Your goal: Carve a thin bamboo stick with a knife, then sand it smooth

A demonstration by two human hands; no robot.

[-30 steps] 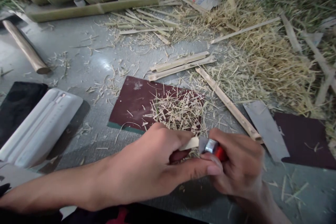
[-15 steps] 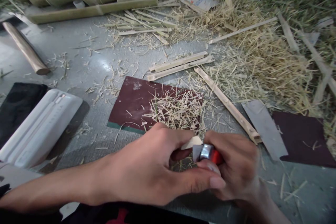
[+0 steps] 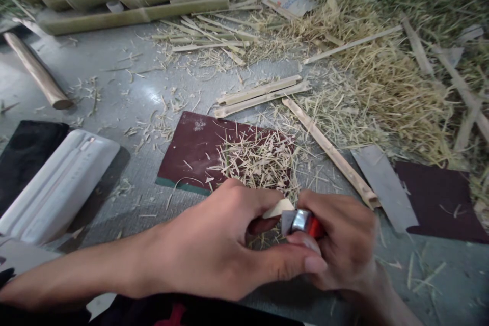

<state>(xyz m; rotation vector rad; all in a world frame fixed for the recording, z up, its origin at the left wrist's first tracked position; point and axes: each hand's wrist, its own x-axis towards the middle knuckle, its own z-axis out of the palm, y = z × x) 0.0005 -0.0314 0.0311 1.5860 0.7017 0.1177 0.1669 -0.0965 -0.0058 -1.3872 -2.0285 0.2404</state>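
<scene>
My right hand (image 3: 344, 237) is wrapped round a carving knife (image 3: 302, 221) with a red handle, a shiny metal collar and a short grey blade pointing left. My left hand (image 3: 225, 244) grips a pale bamboo piece (image 3: 280, 208), mostly hidden by the fingers. Its visible end lies against or close to the blade. The left thumb reaches across to the right hand, near the knife's collar. Just beyond both hands, a heap of bamboo shavings (image 3: 260, 160) covers the right part of a dark red sheet (image 3: 191, 147) with a green edge.
Split bamboo strips (image 3: 263, 96) and a longer strip (image 3: 330, 153) lie beyond the sheet. At left are a white case (image 3: 63, 183), a black case (image 3: 30, 158) and a wooden rod (image 3: 36, 69). Bamboo lengths (image 3: 133, 15) and a shavings pile (image 3: 401, 81) fill the back. Sandpaper (image 3: 439, 198) lies right.
Almost nothing differs. Both hands keep their hold, and the knife blade has shifted very slightly against the bamboo piece.
</scene>
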